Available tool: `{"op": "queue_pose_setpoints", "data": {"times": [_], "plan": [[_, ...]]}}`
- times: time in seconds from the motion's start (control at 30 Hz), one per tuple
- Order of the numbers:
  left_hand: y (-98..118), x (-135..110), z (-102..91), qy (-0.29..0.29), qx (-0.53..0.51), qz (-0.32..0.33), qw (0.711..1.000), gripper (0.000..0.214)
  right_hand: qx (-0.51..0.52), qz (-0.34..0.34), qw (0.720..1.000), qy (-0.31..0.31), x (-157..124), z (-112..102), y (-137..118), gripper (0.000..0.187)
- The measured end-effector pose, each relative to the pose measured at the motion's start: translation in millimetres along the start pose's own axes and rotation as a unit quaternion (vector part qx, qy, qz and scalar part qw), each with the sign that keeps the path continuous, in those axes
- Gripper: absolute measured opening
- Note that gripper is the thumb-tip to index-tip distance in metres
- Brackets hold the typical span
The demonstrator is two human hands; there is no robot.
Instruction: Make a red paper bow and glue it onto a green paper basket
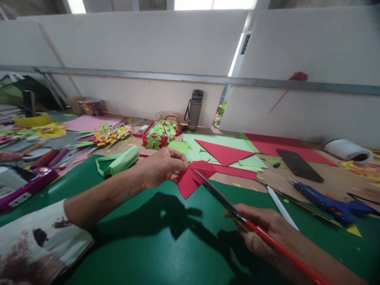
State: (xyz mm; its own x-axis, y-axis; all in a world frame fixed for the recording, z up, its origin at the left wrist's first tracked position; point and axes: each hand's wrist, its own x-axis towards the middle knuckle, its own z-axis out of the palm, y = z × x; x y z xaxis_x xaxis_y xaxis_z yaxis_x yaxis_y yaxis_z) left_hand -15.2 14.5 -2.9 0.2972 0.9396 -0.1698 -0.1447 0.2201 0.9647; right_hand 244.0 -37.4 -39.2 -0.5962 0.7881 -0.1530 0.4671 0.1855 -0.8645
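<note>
My left hand [165, 166] pinches a folded piece of red paper [190, 183] by its upper left corner, above the green mat [142, 241]. My right hand [261, 227] is closed around a pair of scissors [218, 194] with a long red handle part. The tips of the dark blades touch or overlap the paper's right side; I cannot tell whether they are cutting into it. Just behind the paper lie a red paper triangle [224, 153] and light green sheets [190, 140].
A green paper roll [124, 160] lies left of my left hand. Behind stand a red box [154, 141] of green paper bows and a grey bottle [195, 111]. On the right are a phone [299, 164], a blue glue gun [326, 202] and a white pen-like tool [282, 208].
</note>
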Motion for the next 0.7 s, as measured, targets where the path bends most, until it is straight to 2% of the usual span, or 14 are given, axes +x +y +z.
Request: {"op": "queue_pose_setpoints", "data": {"times": [0.23, 0.5, 0.6, 0.7], "plan": [[0.4, -2.1, -0.8, 0.000, 0.004, 0.001, 1.000, 0.010, -0.009, 0.016, 0.999, -0.027, 1.5, -0.6, -2.1, 0.055], [-2.1, -1.4, -1.5, -0.001, 0.010, 0.006, 1.000, 0.009, -0.057, 0.006, 0.997, 0.049, 10.5, 3.8, 46.4, 0.047], [-1.4, -0.5, -3.1, -0.008, 0.014, 0.008, 1.000, 0.009, -0.067, -0.008, 0.996, 0.065, 8.2, 3.2, 39.3, 0.045], [0.6, 0.2, -4.0, -0.018, 0.041, 0.008, 0.999, 0.010, -0.066, -0.006, 0.997, 0.032, 1.4, 0.5, 15.7, 0.042]]}}
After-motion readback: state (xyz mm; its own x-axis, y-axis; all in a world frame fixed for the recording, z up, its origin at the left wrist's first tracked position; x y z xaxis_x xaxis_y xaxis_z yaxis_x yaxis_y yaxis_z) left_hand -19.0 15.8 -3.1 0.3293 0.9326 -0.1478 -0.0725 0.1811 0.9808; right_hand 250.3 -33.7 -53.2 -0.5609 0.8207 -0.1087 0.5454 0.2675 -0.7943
